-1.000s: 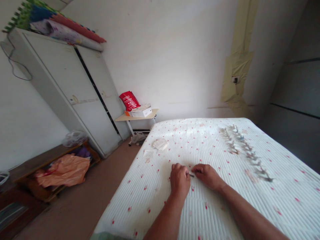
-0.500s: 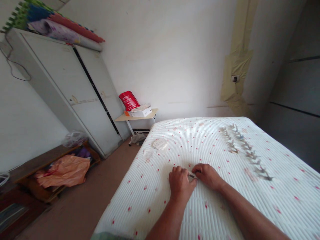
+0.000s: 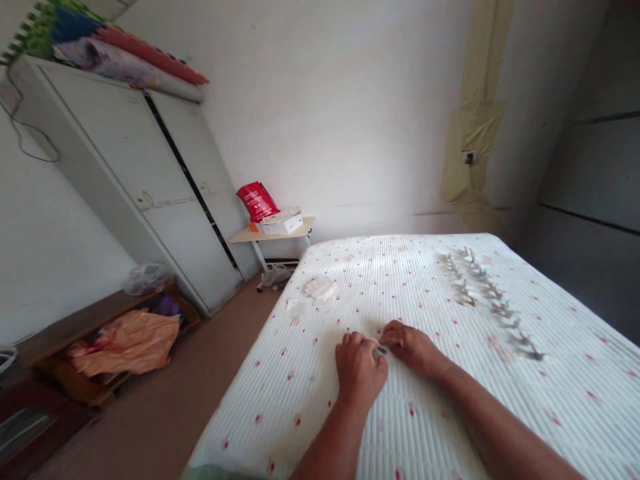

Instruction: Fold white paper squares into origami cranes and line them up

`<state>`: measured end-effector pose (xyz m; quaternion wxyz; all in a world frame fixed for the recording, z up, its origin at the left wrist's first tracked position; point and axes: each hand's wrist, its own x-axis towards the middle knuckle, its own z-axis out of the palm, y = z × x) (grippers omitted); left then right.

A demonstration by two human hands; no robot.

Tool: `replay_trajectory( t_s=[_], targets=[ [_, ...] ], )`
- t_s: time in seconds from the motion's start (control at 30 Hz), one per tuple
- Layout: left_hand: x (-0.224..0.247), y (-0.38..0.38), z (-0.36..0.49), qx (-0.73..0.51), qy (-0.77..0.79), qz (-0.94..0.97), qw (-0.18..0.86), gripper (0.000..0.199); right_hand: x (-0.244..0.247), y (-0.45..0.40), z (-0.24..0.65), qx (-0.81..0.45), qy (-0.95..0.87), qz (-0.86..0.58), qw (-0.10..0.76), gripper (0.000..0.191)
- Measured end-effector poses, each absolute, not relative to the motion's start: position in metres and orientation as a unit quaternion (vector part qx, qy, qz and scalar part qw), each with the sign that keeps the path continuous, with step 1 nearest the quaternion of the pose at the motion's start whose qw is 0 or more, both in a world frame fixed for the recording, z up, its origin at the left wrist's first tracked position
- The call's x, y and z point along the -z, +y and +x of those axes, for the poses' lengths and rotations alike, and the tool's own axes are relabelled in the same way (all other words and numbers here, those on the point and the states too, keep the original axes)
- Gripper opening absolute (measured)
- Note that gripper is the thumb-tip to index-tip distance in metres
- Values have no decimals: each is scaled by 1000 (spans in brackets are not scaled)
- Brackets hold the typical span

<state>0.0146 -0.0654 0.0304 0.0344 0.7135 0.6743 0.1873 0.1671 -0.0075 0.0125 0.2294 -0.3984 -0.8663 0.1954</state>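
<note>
My left hand is closed in a pinch over the bed, thumb and fingers round a small dark piece whose kind I cannot make out. Close beside it, my right hand is also closed, its fingertips pinched together right at that piece; what they grip is hidden. To the right, two rows of small grey pieces lie on the white quilted, red-dotted mattress. A clear packet and a small printed slip rest on the left part of the bed.
A small table behind the bed carries a red bag and a white box. At left stand a grey cabinet with rolled mats on top and a low wooden bench with an orange bag.
My hands have shifted slightly left, and my right fingertips have come closer to the dark piece, which shows less between the hands. The rows of grey pieces have stayed put.
</note>
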Motion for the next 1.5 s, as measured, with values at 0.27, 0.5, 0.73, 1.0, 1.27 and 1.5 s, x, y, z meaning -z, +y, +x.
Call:
replay_trajectory(
  t_s=[0.27, 0.5, 0.73, 1.0, 1.27, 1.5],
  targets=[
    [-33, -68, 12, -195, 670, 715, 47, 28, -23, -13, 166, -226, -859, -409, 207, 20],
    [-27, -68, 8, -216, 651, 727, 40, 24, -24, -15, 166, -208, -863, -407, 213, 23],
    [-23, -68, 6, -246, 644, 723, 38, 21, -17, -13, 164, -165, -881, -393, 204, 23],
    [-26, -75, 5, -242, 652, 717, 44, 22, -18, -18, 158, -146, -891, -373, 212, 19],
    [-23, -71, -4, -245, 628, 738, 32, 18, -22, -21, 154, -143, -900, -351, 214, 20],
    [-20, -64, -19, -248, 562, 789, 20, 28, -22, -21, 157, -133, -889, -373, 229, 26]
  ],
)
